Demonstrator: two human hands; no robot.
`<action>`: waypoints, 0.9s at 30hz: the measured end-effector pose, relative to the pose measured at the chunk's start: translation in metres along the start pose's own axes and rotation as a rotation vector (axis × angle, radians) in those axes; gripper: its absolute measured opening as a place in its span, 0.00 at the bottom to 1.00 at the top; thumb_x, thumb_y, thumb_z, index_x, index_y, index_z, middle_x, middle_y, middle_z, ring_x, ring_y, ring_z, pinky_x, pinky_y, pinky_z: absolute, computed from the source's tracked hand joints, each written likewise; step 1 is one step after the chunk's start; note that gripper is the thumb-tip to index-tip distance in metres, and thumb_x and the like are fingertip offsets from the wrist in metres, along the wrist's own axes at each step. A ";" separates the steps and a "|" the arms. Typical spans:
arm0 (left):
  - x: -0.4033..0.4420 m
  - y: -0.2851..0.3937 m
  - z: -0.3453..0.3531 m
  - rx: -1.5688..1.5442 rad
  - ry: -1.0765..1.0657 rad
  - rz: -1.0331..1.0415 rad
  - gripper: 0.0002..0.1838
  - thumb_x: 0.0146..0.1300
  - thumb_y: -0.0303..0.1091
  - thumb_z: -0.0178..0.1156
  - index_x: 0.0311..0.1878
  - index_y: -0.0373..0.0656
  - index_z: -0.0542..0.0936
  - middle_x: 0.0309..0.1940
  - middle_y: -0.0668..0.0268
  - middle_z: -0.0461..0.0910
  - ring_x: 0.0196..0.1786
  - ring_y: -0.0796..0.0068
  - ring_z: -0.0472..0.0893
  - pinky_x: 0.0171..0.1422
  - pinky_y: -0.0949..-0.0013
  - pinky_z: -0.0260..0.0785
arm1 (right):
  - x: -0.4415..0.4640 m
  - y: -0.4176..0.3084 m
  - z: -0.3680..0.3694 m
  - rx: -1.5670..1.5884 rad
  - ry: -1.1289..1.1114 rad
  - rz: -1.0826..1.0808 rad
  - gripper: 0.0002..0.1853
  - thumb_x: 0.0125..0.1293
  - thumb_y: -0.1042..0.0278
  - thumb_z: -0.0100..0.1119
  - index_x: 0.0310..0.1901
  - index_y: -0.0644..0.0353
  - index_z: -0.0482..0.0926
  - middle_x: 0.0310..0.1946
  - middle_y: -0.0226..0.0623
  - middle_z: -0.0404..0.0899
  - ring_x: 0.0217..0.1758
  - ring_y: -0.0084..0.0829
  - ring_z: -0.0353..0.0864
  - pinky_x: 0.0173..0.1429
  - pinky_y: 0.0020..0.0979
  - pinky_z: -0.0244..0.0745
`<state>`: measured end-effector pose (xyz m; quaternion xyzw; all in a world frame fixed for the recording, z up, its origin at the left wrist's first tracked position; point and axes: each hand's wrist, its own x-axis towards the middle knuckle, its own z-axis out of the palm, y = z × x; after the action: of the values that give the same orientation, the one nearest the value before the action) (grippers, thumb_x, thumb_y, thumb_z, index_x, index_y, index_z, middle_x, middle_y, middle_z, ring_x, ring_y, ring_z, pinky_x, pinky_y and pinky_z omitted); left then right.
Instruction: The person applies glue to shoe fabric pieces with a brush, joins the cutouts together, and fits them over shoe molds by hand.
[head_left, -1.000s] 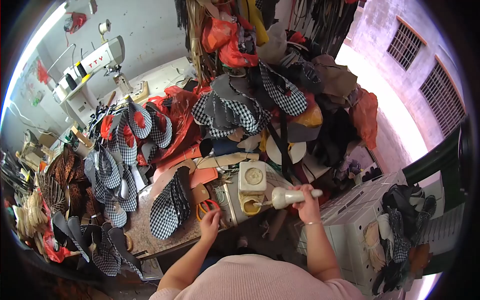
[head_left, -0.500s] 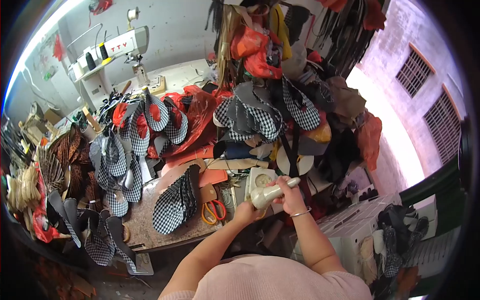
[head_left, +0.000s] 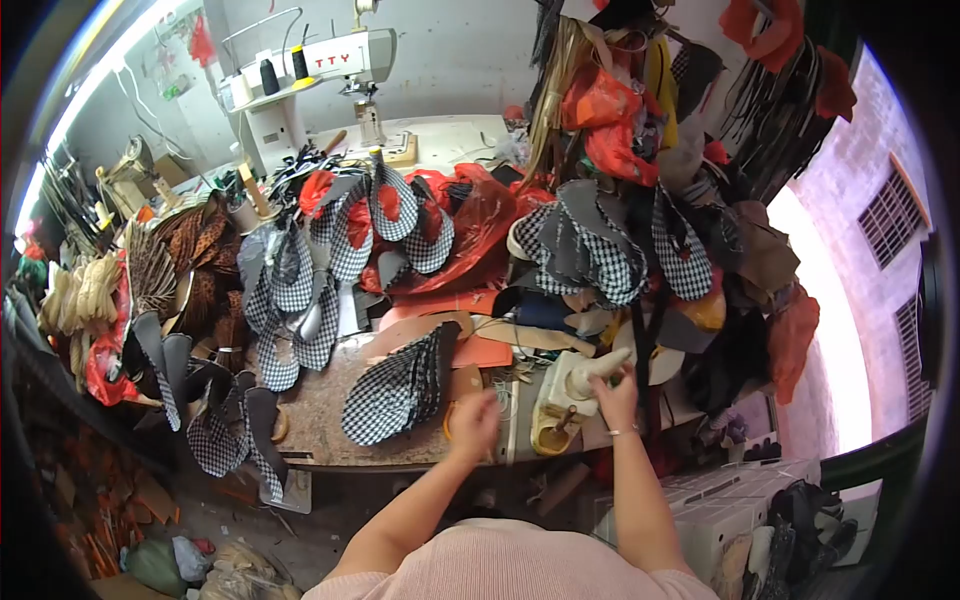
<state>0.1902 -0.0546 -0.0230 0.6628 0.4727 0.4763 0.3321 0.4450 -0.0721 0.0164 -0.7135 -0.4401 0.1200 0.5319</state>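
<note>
My right hand (head_left: 616, 393) is wrapped round the handle end of a cream bottle-shaped tool (head_left: 590, 376), which rests tilted on the white machine block (head_left: 560, 385). In front of that block is a small yellowish cup (head_left: 552, 436). My left hand (head_left: 474, 425) is over the table edge, its fingers curled together and blurred; what they hold, if anything, cannot be made out. Just left of it lies a fanned stack of black-and-white checked pieces (head_left: 395, 390). The orange scissors (head_left: 449, 420) are mostly hidden behind my left hand.
A white sewing machine (head_left: 330, 62) stands at the back left. Checked and grey pieces (head_left: 590, 245), red plastic bags (head_left: 480, 230) and hanging strips crowd the table's back. More checked pieces overhang its left edge. White boxes (head_left: 700, 500) stand at the lower right.
My hands were together at the tool; now they are apart, my left hand further left. The tool has come down onto the block. The view has swung left.
</note>
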 end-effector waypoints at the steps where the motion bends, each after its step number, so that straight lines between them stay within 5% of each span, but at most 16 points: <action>1: 0.011 -0.011 -0.030 0.058 0.212 0.035 0.17 0.53 0.34 0.61 0.45 0.37 0.76 0.32 0.60 0.77 0.36 0.63 0.76 0.42 0.66 0.67 | -0.012 -0.003 -0.006 -0.011 0.117 -0.066 0.17 0.50 0.71 0.64 0.41 0.62 0.72 0.35 0.37 0.75 0.38 0.31 0.76 0.42 0.31 0.70; 3: 0.025 -0.055 -0.068 0.107 0.510 -0.255 0.16 0.55 0.37 0.61 0.42 0.35 0.77 0.34 0.58 0.77 0.38 0.66 0.75 0.43 0.66 0.67 | -0.047 0.007 -0.019 -0.079 0.155 -0.012 0.16 0.51 0.72 0.62 0.42 0.62 0.71 0.35 0.38 0.74 0.37 0.30 0.75 0.42 0.31 0.69; 5: 0.036 -0.120 -0.079 0.017 0.411 -0.475 0.20 0.59 0.42 0.58 0.43 0.32 0.76 0.36 0.58 0.77 0.38 0.68 0.75 0.43 0.68 0.67 | -0.075 -0.028 -0.022 -0.162 0.145 -0.113 0.12 0.54 0.74 0.59 0.41 0.61 0.72 0.31 0.37 0.72 0.32 0.31 0.72 0.39 0.32 0.68; 7: 0.054 -0.086 -0.092 -0.181 -0.031 -0.791 0.25 0.61 0.48 0.54 0.50 0.32 0.74 0.44 0.57 0.77 0.45 0.71 0.75 0.51 0.70 0.64 | -0.109 -0.050 -0.004 -0.089 -0.264 0.054 0.06 0.54 0.72 0.59 0.35 0.60 0.75 0.28 0.38 0.75 0.28 0.34 0.76 0.34 0.31 0.70; 8: 0.052 -0.108 -0.087 -0.167 -0.145 -0.812 0.30 0.62 0.51 0.51 0.54 0.32 0.71 0.47 0.58 0.76 0.47 0.71 0.74 0.54 0.71 0.63 | -0.118 -0.051 0.012 -0.041 -0.394 -0.197 0.06 0.54 0.70 0.60 0.33 0.59 0.77 0.29 0.38 0.76 0.28 0.33 0.77 0.33 0.30 0.72; 12: 0.038 -0.125 -0.079 -0.471 0.003 -0.805 0.27 0.64 0.49 0.47 0.54 0.32 0.71 0.48 0.60 0.75 0.50 0.72 0.72 0.55 0.70 0.61 | -0.132 -0.044 0.092 0.067 -0.632 -0.106 0.13 0.54 0.68 0.63 0.40 0.63 0.75 0.34 0.37 0.76 0.30 0.27 0.78 0.32 0.24 0.72; 15: 0.030 -0.109 -0.090 -0.472 -0.112 -0.757 0.26 0.65 0.46 0.47 0.54 0.31 0.70 0.46 0.57 0.77 0.49 0.69 0.74 0.53 0.70 0.63 | -0.125 -0.060 0.142 -0.049 -0.739 -0.163 0.20 0.54 0.65 0.63 0.47 0.61 0.72 0.44 0.42 0.72 0.42 0.34 0.77 0.44 0.30 0.73; 17: 0.024 -0.150 -0.086 -0.358 -0.136 -0.682 0.20 0.64 0.42 0.49 0.48 0.33 0.75 0.38 0.59 0.80 0.43 0.68 0.77 0.49 0.67 0.65 | -0.127 -0.076 0.172 -0.060 -0.653 -0.419 0.27 0.54 0.65 0.62 0.55 0.58 0.65 0.56 0.45 0.62 0.57 0.46 0.65 0.56 0.40 0.66; 21: 0.034 -0.117 -0.130 0.100 -0.200 -0.458 0.15 0.60 0.36 0.53 0.43 0.34 0.77 0.29 0.61 0.80 0.34 0.71 0.76 0.43 0.67 0.67 | -0.128 -0.087 0.208 -0.305 -0.703 -0.291 0.32 0.52 0.67 0.63 0.59 0.59 0.62 0.60 0.46 0.55 0.62 0.50 0.59 0.62 0.42 0.60; 23: 0.045 -0.058 -0.177 -0.041 -0.281 -0.689 0.13 0.60 0.34 0.53 0.42 0.34 0.77 0.31 0.62 0.80 0.35 0.73 0.77 0.42 0.69 0.67 | -0.129 -0.060 0.224 -0.443 -0.683 -0.223 0.34 0.51 0.65 0.64 0.59 0.60 0.61 0.62 0.45 0.54 0.61 0.51 0.59 0.62 0.42 0.60; 24: 0.038 -0.081 -0.193 -0.293 -0.289 -0.791 0.13 0.60 0.32 0.53 0.45 0.35 0.76 0.35 0.65 0.79 0.37 0.76 0.76 0.42 0.72 0.67 | -0.129 -0.058 0.225 -0.431 -0.705 -0.168 0.34 0.51 0.64 0.64 0.60 0.59 0.61 0.63 0.45 0.53 0.62 0.51 0.59 0.62 0.42 0.60; 27: 0.028 -0.031 -0.256 -0.749 -0.143 -0.802 0.18 0.59 0.29 0.52 0.53 0.39 0.70 0.40 0.66 0.77 0.37 0.76 0.76 0.43 0.74 0.68 | -0.127 -0.088 0.203 -0.239 -0.556 -0.271 0.34 0.52 0.67 0.63 0.60 0.59 0.60 0.63 0.44 0.52 0.62 0.50 0.58 0.61 0.42 0.61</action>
<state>-0.0584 -0.0206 0.0418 0.2980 0.4628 0.4021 0.7317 0.1970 -0.0314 -0.0278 -0.6456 -0.6702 0.1857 0.3153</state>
